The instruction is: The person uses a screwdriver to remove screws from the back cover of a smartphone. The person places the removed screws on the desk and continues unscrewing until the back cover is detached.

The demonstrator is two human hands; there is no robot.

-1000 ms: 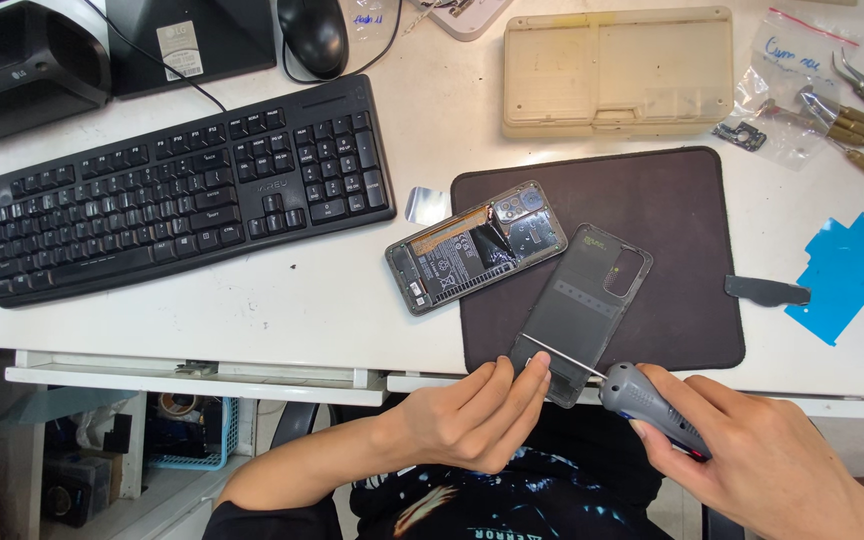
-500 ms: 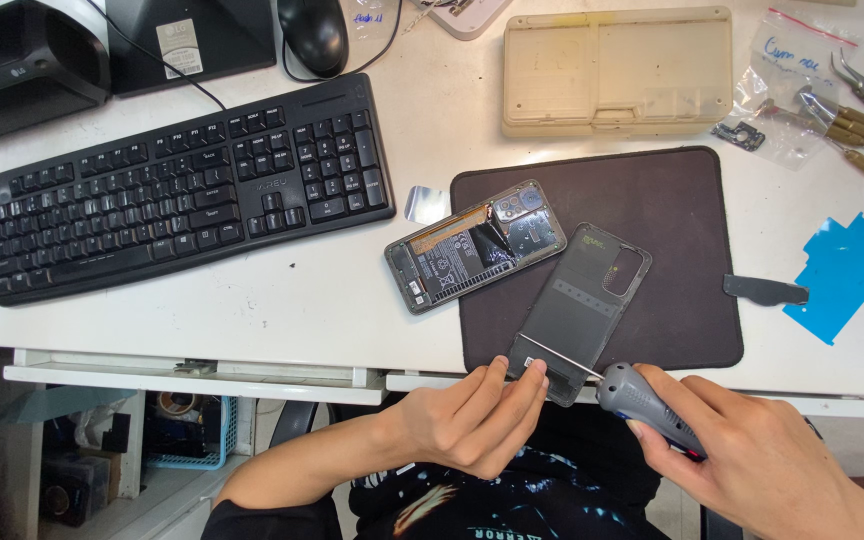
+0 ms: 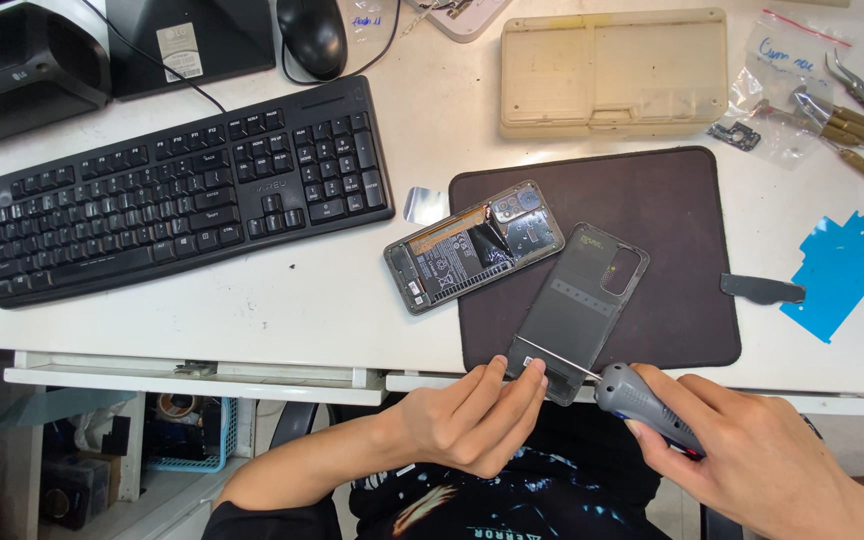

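While my left hand pinches the near corner of the dark, translucent plastic phone back cover, thumb and forefinger closed together on its edge, my right hand is wrapped around the grey-handled screwdriver, all fingers clamped on the grip. Its thin metal shaft runs up and left from the handle, and the tip rests on the cover's near end, just beside my left fingertips.

That cover lies tilted on the dark rectangular work mat, its near end hanging over the front edge of the white desk. Its camera cut-out sits at the far end. Just left of it, touching or nearly so, lies the opened smartphone body with its black battery and circuit parts showing, half on the mat and half on the desk. A small shiny silver piece rests on the desk just beyond the phone.

Further left sits the black computer keyboard, with a black mouse beyond it. Past the mat stands a beige plastic parts case, lid shut. On my right, well apart from the hands, I see a flat black pry tool at the mat's edge, a bright blue sheet, and metal tweezers beside a clear plastic bag.
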